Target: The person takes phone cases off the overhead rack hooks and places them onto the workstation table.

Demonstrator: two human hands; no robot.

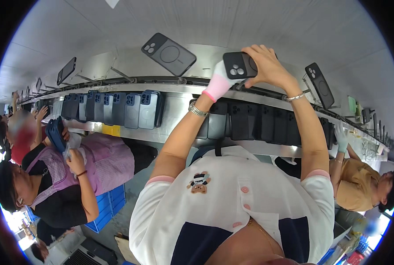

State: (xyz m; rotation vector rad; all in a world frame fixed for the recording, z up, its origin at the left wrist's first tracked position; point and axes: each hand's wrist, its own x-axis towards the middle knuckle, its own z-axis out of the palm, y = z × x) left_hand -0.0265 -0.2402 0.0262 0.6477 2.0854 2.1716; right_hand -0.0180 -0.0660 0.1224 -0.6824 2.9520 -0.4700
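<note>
A black phone case (pixel 237 61) with a cluster of round camera openings is held up in front of the metal line. My left hand (pixel 220 83), in a white and pink glove, grips its left end; the case partly hides those fingers. From the other side my bare right hand (pixel 270 66) clasps the right end between thumb and fingers. To the left, a larger grey-black phone case (pixel 169 54) with a ring mark sits tilted on the line's holders. Farther right, another dark phone case (pixel 320 85) stands on a holder.
Below the rail, a metal ledge (pixel 174 110) carries a row of blue and grey phone cases (pixel 132 109) and a row of black ones (pixel 267 123). A co-worker in a purple apron (pixel 100 154) handles dark cases at left; another in tan (pixel 358 185) works at right. Blue crates (pixel 108 207) stand below.
</note>
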